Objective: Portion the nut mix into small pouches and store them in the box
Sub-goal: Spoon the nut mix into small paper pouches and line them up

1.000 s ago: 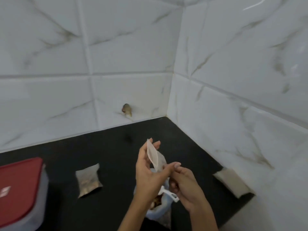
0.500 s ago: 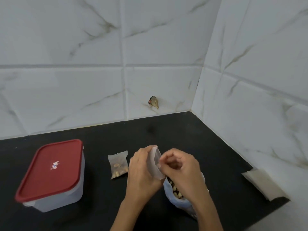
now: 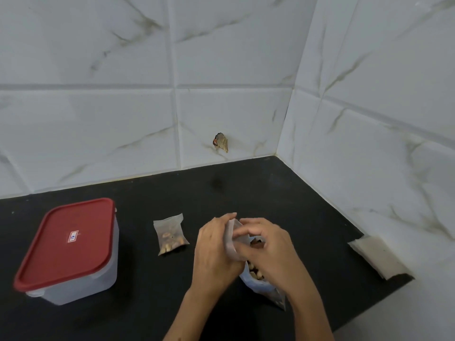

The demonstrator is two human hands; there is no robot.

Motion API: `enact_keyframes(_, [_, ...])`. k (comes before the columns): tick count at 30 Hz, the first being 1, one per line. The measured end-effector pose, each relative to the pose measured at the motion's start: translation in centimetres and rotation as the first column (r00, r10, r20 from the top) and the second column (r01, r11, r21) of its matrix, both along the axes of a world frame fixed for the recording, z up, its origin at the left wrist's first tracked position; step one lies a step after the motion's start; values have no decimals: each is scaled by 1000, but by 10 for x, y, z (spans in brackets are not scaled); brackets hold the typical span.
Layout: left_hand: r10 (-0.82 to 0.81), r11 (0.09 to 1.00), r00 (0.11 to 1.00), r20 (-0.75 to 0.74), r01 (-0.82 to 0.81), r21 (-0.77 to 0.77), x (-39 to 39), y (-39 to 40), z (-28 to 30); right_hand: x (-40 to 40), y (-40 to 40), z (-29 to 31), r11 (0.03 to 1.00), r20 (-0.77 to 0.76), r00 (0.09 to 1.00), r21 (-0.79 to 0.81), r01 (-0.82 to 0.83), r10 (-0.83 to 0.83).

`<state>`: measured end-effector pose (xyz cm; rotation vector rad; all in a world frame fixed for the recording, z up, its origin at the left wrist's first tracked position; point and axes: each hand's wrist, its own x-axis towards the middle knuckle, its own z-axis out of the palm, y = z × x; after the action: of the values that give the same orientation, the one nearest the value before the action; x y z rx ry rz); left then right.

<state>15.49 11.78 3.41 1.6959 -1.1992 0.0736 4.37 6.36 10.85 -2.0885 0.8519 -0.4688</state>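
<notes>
My left hand (image 3: 213, 252) grips a small clear pouch (image 3: 231, 242) upright above the black counter. My right hand (image 3: 268, 249) has its fingertips curled at the pouch's mouth, pinching what looks like nuts. Just below the hands stands the open bag of nut mix (image 3: 261, 279), nuts showing inside. A filled small pouch (image 3: 171, 236) lies flat to the left of my hands. Further left stands the translucent box (image 3: 73, 257) with its red lid on.
A stack of flat empty pouches (image 3: 379, 259) lies at the counter's right edge by the tiled wall. White marble-look tiles close off the back and right. A small dark scrap (image 3: 220, 142) sticks to the back wall. The black counter (image 3: 246, 188) lies bare behind my hands.
The view has swung down and left, bringing the red-lidded box fully in. My hands have lowered with the pouch, and my right hand has come up from the nut bag to the pouch's mouth.
</notes>
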Motion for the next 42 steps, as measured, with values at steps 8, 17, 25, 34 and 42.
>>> enact_keyframes(8, [43,996,947,-318,-16,89,-8,4,-10,-55,-41,-33,821,-500,697,-50,569,-514])
enact_keyframes(17, [85,965,864,-495,53,259,-15,2,-26,-44,-45,-58,834,-461,729,-47,550,-506])
enact_keyframes(25, [95,947,815,-572,104,305,-16,-3,-41,-19,-32,-68,907,-115,902,-132,401,-416])
enact_keyframes(34, [133,945,700,-702,124,303,-20,-8,-44,-15,-41,-81,833,-142,837,-273,480,-529])
enact_keyframes(42, [90,962,531,-842,173,212,-24,-14,-44,-5,-48,-87,816,-49,815,-75,573,-577])
